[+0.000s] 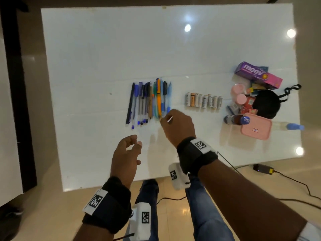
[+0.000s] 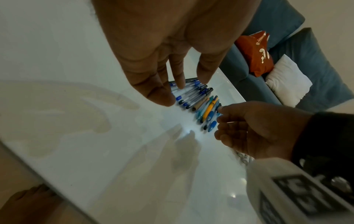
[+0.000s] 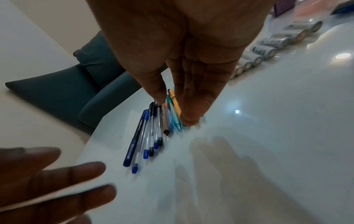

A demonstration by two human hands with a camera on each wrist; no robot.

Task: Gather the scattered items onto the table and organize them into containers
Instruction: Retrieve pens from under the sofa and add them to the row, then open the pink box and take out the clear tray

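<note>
Several pens (image 1: 149,100) lie side by side in a row at the middle of the white table (image 1: 104,49). My right hand (image 1: 166,117) is at the near end of the row's right side, fingers nearly straight, tips touching the table against the orange and blue pens (image 3: 176,106). Nothing is gripped in it. My left hand (image 1: 137,146) hovers above the table nearer to me, fingers loosely bent and empty. The left wrist view shows my left fingers (image 2: 162,97) over the row of pens (image 2: 201,103), and my right hand (image 2: 219,116) at the row's end.
A row of batteries (image 1: 204,100) lies right of the pens. Further right is a heap: a purple box (image 1: 251,72), a black pouch (image 1: 266,103), a bottle (image 1: 236,120), a pink lid (image 1: 256,126). A blue sofa (image 2: 287,45) stands beyond the table.
</note>
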